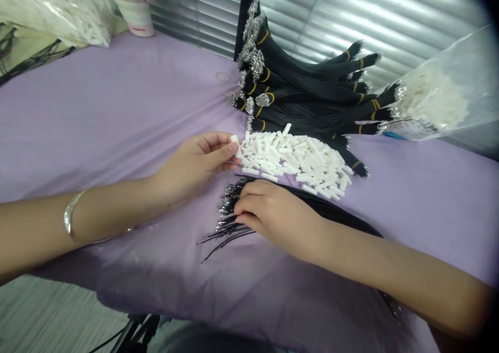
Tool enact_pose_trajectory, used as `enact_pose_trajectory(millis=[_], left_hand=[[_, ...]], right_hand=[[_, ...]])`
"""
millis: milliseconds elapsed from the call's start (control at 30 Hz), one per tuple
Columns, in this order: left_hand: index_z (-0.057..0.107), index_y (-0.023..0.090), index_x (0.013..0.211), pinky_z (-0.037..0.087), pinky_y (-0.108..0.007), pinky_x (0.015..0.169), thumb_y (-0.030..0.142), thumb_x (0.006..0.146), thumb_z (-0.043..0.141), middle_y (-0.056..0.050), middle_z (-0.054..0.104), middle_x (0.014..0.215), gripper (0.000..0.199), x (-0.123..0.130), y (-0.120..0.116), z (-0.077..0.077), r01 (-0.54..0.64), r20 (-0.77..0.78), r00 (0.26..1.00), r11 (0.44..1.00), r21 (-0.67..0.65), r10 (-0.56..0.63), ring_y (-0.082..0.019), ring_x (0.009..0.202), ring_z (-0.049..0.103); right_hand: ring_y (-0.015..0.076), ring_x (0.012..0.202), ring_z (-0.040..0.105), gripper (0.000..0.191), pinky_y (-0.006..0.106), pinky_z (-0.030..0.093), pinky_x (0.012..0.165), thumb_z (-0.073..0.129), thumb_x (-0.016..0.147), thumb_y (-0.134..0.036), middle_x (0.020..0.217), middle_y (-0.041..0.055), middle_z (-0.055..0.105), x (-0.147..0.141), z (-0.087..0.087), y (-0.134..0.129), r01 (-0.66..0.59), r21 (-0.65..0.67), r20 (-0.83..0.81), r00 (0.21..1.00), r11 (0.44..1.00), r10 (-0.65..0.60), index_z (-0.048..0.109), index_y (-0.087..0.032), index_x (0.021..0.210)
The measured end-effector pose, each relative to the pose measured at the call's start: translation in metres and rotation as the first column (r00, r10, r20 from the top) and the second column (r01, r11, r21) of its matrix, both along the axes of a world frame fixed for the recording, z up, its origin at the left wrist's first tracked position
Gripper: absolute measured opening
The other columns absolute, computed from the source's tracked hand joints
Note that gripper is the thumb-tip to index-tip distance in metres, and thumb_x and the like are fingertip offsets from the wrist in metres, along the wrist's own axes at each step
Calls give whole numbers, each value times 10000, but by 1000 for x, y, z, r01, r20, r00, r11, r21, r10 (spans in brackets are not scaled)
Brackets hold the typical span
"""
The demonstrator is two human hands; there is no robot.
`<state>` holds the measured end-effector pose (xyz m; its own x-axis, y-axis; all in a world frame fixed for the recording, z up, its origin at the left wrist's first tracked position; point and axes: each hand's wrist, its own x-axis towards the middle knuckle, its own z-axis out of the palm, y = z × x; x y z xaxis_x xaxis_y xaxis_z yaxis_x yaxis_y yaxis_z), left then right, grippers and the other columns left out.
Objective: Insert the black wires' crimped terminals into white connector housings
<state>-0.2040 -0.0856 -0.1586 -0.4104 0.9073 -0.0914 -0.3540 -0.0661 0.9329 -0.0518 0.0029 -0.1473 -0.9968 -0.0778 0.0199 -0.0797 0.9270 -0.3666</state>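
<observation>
My left hand (212, 155) pinches a small white plastic piece (235, 144) between thumb and fingers, at the left end of a pile of similar white pieces (296, 155). My right hand (268, 210) rests over a loose bundle of black cords (343, 210) with silvery metal ends (226, 202). Its fingers are curled down onto the cords near those ends. Whether a single cord sits between the fingertips is hidden. Some thin black cord tips stick out to the left, below the right fingers.
Behind the pile lie several black cord bundles (312, 95) tied with yellow bands. A clear bag of white pieces (432, 101) stands at right, another bag (58, 12) at back left beside a striped mug (134, 4). A purple cloth (117, 103) covers the table, by window blinds (195, 10).
</observation>
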Motion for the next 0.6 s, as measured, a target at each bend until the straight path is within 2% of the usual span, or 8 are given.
enact_pose_trajectory(millis=[167, 300, 333, 400, 433, 467, 533, 600], left_hand=[[630, 122, 786, 455, -208, 734, 237, 793, 654, -13, 560, 789, 118, 2, 0, 3, 7, 17, 1000, 1000, -24, -7, -90, 729, 542], [620, 119, 770, 445, -207, 708, 238, 796, 646, -14, 555, 779, 125, 3, -2, 5, 21, -21, 1000, 999, -39, -22, -91, 721, 533], [619, 120, 774, 445, -209, 707, 242, 795, 647, -13, 555, 779, 127, 3, -2, 5, 24, -27, 999, 999, -42, -25, -91, 723, 533], [620, 123, 790, 446, -217, 713, 255, 795, 649, -13, 562, 783, 136, 4, -3, 5, 35, -31, 999, 998, -47, -37, -93, 727, 536], [620, 125, 799, 448, -223, 717, 264, 795, 650, -13, 567, 783, 143, 4, -3, 5, 44, -37, 998, 998, -52, -46, -96, 728, 540], [620, 127, 808, 451, -228, 723, 272, 795, 650, -14, 576, 783, 149, 5, -3, 4, 56, -44, 997, 997, -55, -58, -99, 730, 547], [622, 135, 836, 455, -228, 731, 280, 794, 654, -14, 597, 795, 154, 8, -4, 3, 90, -58, 994, 994, -62, -94, -100, 740, 562], [630, 146, 869, 463, -217, 742, 277, 793, 660, -12, 620, 827, 155, 11, -5, 1, 139, -75, 987, 988, -73, -144, -95, 758, 579]], right_hand=[[166, 755, 533, 73, 297, 430, 755, 613, 807, -165, 783, 47, 583, -2, 1, -3, 22, 31, 20, 1000, 999, -23, 649, -122, 762], [180, 826, 495, 74, 319, 404, 792, 547, 813, -75, 814, 68, 559, 0, 2, -6, 3, 70, 22, 1000, 998, -4, 583, -106, 756], [178, 846, 490, 76, 318, 402, 802, 524, 821, -64, 835, 73, 557, 1, 4, -6, 21, 29, 28, 999, 999, -22, 570, -101, 772], [146, 818, 492, 80, 286, 406, 768, 484, 847, -73, 842, 58, 560, 3, 11, -3, 107, -141, 60, 993, 984, -100, 546, -105, 807], [123, 773, 493, 71, 260, 407, 724, 478, 860, -99, 820, 38, 560, 4, 15, -1, 169, -257, 88, 985, 951, -152, 534, -114, 817], [102, 729, 492, 55, 237, 405, 681, 481, 867, -129, 794, 18, 559, 6, 19, 2, 229, -387, 117, 973, 893, -199, 524, -124, 834], [75, 680, 497, 40, 206, 407, 640, 498, 865, -171, 755, -13, 557, 11, 26, 8, 310, -623, 165, 949, 718, -268, 522, -139, 872], [63, 686, 518, 65, 189, 421, 651, 517, 854, -185, 741, -19, 560, 16, 28, 14, 329, -770, 178, 934, 547, -311, 544, -139, 891]])
